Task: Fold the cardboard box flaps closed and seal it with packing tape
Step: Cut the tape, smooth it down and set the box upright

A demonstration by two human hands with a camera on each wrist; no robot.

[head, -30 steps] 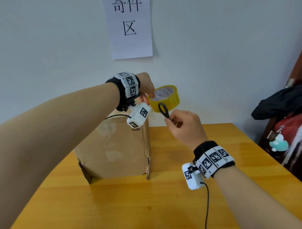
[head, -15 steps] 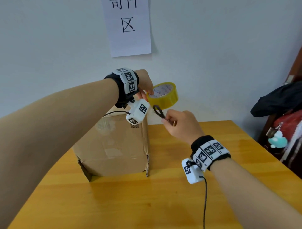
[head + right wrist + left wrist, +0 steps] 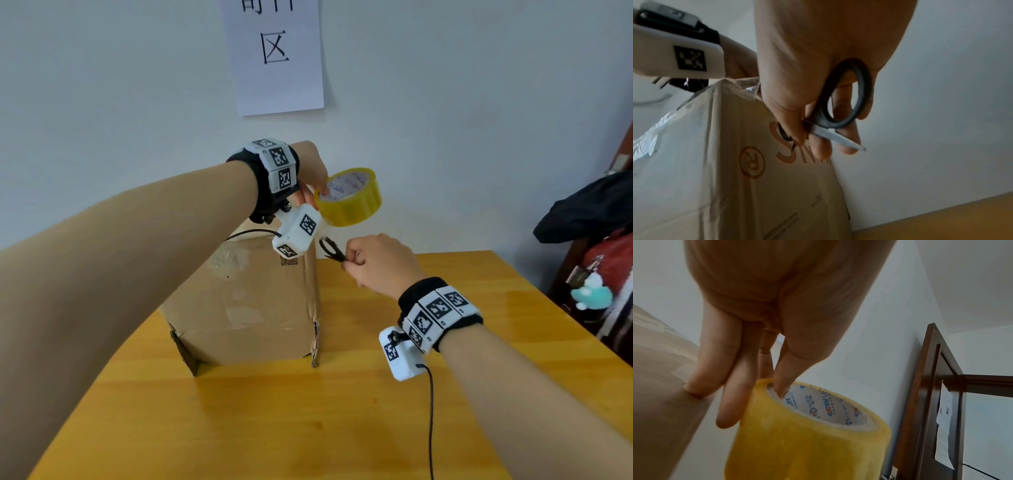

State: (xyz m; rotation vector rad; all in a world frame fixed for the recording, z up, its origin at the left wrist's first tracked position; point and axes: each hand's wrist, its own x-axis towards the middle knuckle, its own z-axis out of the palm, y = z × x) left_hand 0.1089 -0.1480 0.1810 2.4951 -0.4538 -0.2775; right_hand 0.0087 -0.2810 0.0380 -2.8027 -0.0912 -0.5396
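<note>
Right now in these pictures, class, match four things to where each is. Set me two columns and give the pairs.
Things:
1. tape roll
2. scissors
3. cardboard box
4. paper sign

Places:
A. standing on the wooden table
B. on the wall
C. held by the left hand
D. held by the right hand

Pairs: 1-C, 2-D, 3-A, 4-B

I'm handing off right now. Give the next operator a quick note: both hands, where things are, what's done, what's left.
Left hand: holds the yellow roll of packing tape above the box, one finger inside its core.
Right hand: grips the black-handled scissors beside the box's upper corner.
Brown cardboard box: stands on the wooden table, clear tape over its top edge.
Done: top looks closed, some tape on.
Left: whether the strip is cut cannot be seen; check the seal.
</note>
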